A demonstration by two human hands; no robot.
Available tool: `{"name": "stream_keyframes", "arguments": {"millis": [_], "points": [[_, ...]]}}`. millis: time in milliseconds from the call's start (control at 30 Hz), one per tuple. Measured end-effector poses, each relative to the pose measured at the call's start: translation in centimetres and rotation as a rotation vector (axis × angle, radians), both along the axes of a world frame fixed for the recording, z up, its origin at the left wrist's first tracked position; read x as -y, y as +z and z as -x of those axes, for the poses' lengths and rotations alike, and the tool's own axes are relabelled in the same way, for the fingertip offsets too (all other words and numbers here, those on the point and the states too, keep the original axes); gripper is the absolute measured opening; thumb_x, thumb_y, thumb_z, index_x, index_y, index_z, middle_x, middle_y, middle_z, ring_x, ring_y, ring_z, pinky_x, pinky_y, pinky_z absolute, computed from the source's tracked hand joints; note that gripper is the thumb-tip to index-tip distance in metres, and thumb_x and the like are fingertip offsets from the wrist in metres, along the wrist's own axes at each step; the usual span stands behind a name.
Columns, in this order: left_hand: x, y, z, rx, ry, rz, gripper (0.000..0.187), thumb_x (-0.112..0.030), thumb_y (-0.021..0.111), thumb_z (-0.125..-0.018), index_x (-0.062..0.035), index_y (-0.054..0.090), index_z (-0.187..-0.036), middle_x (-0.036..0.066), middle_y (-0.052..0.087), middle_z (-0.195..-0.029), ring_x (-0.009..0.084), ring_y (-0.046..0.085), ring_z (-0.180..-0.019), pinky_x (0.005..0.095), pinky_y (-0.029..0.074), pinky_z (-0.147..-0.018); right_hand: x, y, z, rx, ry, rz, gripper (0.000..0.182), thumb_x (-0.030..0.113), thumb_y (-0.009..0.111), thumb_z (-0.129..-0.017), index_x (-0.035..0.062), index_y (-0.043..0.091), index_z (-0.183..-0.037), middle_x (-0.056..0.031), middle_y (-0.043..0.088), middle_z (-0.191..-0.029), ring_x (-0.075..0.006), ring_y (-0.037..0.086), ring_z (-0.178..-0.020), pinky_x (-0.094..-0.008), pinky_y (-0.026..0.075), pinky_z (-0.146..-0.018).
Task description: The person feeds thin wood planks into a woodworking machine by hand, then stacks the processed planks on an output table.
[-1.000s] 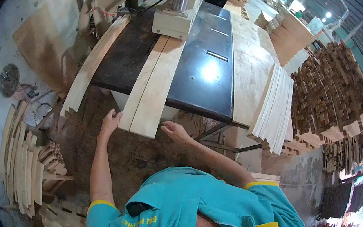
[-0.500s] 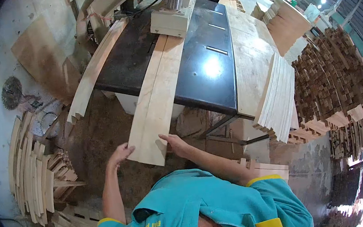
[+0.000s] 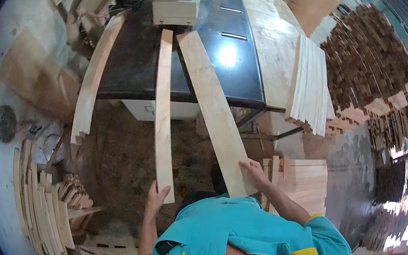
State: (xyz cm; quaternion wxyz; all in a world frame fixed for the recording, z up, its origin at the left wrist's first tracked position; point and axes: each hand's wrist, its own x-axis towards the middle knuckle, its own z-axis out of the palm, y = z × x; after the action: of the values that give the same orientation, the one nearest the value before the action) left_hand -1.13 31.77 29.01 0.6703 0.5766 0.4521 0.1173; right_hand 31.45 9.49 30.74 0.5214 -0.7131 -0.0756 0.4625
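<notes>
My left hand [image 3: 157,197] is closed round the near end of a narrow wooden strip [image 3: 164,117]. The far end of that strip rests on the black machine table [image 3: 124,76]. A wider wooden board [image 3: 218,115] slants away on the right, and my right hand [image 3: 254,172] grips its near right edge. Its far end also lies on the table, close to the machine head [image 3: 174,11]. A wedge-shaped gap separates the two pieces. Both near ends hang past the table's front edge, close to my body.
Several curved strips [image 3: 96,79] lie on the table's left side. A stack of pale boards [image 3: 306,84] sits on the side table [image 3: 273,27] at right. More strips [image 3: 40,203] stand at lower left, boards [image 3: 304,179] at lower right, and a tall wood pile [image 3: 366,56] beyond.
The two pieces lay side by side under the machine head; now they are apart and pulled back toward me. My left hand moved right and down with the strip, my right hand rightward with the board.
</notes>
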Motion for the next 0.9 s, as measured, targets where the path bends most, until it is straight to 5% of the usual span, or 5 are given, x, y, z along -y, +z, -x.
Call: {"name": "stream_keyframes", "arguments": {"millis": [333, 633, 700, 833, 900], "points": [[3.6, 4.1, 6.1, -0.402, -0.094, -0.422, 0.029, -0.021, 0.061, -0.086, 0.0000, 0.049, -0.101, 0.025, 0.057, -0.083, 0.0435, 0.058, -0.082, 0.0481, 0.045, -0.069, 1.6, -1.0, -0.2, -0.015, -0.282, -0.128, 0.031, 0.031, 0.059, -0.091, 0.0011, 0.061, -0.101, -0.0009, 0.059, -0.089, -0.0112, 0.053, -0.081, -0.0281, 0.044, -0.072], [3.4, 2.8, 4.3, -0.617, -0.097, -0.539, 0.034, -0.017, 0.064, -0.083, -0.0023, 0.051, -0.111, 0.023, 0.055, -0.104, 0.0424, 0.054, -0.100, 0.0492, 0.045, -0.081, -7.9, -1.6, -12.2, -0.116, -0.332, -0.282, 0.041, 0.030, 0.052, -0.094, -0.0054, 0.055, -0.114, -0.0111, 0.060, -0.108, -0.0234, 0.057, -0.097, -0.0394, 0.046, -0.085], [2.8, 2.5, 3.8, -0.593, -0.088, -0.581, 0.036, -0.017, 0.064, -0.083, -0.0022, 0.051, -0.113, 0.023, 0.055, -0.105, 0.0417, 0.054, -0.101, 0.0490, 0.045, -0.082, -12.4, -1.5, -18.2, 0.095, -0.371, -0.194, 0.044, 0.035, 0.056, -0.090, -0.0055, 0.059, -0.105, -0.0086, 0.063, -0.090, -0.0183, 0.059, -0.079, -0.0358, 0.047, -0.071], [1.8, 5.5, 0.4, -0.625, -0.102, -0.602, 0.037, -0.014, 0.064, -0.082, -0.0006, 0.051, -0.114, 0.023, 0.054, -0.107, 0.0411, 0.055, -0.100, 0.0491, 0.045, -0.081, -20.3, 7.7, -30.2, 0.064, -0.242, 0.030, 0.057, 0.045, 0.059, -0.087, -0.0065, 0.058, -0.113, -0.0154, 0.063, -0.104, -0.0295, 0.060, -0.094, -0.0408, 0.047, -0.083], [1.5, 6.7, -2.4, -0.631, -0.103, -0.583, 0.037, -0.013, 0.064, -0.082, 0.0000, 0.051, -0.114, 0.023, 0.054, -0.107, 0.0412, 0.054, -0.100, 0.0491, 0.045, -0.081, -24.9, 2.1, -38.2, 0.719, -0.073, 0.045, 0.062, 0.050, 0.061, -0.085, -0.0055, 0.059, -0.112, -0.0159, 0.065, -0.101, -0.0291, 0.061, -0.088, -0.0384, 0.048, -0.081]]}}
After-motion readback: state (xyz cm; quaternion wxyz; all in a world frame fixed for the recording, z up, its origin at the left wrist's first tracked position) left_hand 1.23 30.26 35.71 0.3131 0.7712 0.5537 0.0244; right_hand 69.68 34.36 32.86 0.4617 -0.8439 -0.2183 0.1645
